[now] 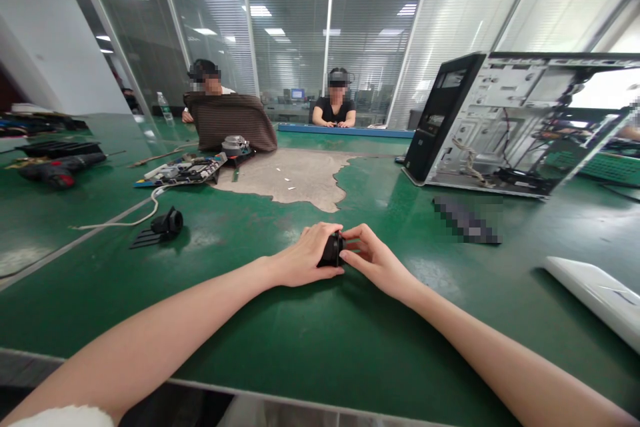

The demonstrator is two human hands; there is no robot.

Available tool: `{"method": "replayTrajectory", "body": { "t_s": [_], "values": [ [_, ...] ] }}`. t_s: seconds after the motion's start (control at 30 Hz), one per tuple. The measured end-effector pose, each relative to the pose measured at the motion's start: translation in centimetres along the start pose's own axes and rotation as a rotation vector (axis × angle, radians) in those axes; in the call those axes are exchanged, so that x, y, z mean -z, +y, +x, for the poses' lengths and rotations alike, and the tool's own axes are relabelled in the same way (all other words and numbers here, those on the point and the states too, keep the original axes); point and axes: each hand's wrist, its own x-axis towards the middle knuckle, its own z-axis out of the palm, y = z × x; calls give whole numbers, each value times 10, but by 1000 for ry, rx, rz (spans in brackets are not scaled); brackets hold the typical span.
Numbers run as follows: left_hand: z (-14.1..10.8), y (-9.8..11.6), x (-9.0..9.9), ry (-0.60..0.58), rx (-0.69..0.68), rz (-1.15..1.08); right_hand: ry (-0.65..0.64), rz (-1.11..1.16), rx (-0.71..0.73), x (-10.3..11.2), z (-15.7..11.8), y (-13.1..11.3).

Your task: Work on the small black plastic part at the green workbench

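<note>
A small black plastic part (330, 251) with a wide, rim-like right end is held between my two hands, at or just above the green table. My left hand (306, 255) wraps round its left side, with the thumb below and the fingers over the top. The fingertips of my right hand (376, 259) close on its right edge. My fingers hide much of its shape, so I cannot tell exactly what it is. Another black plastic piece (170, 221), with a round opening and flat prongs, lies to the left of my left hand.
An opened computer case (450, 123) stands at the right. Closer lie a pixelated dark object (467, 221) and a white flat device (595, 293). At left are a circuit board (185, 172), a cable (150, 213) and a power drill (63, 170). Two people sit across the table (280, 353).
</note>
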Motion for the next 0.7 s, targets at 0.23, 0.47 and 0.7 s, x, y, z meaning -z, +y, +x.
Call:
{"method": "replayTrajectory", "body": {
  "t_s": [0.23,0.47,0.7],
  "values": [
    [-1,0,0,4,0,-9,-82,53,-12,1,-4,-5],
    [0,1,1,-7,10,2,15,51,-21,-1,0,0],
    [0,0,0,5,4,-4,-65,22,-12,2,-1,-2]
  ]
}}
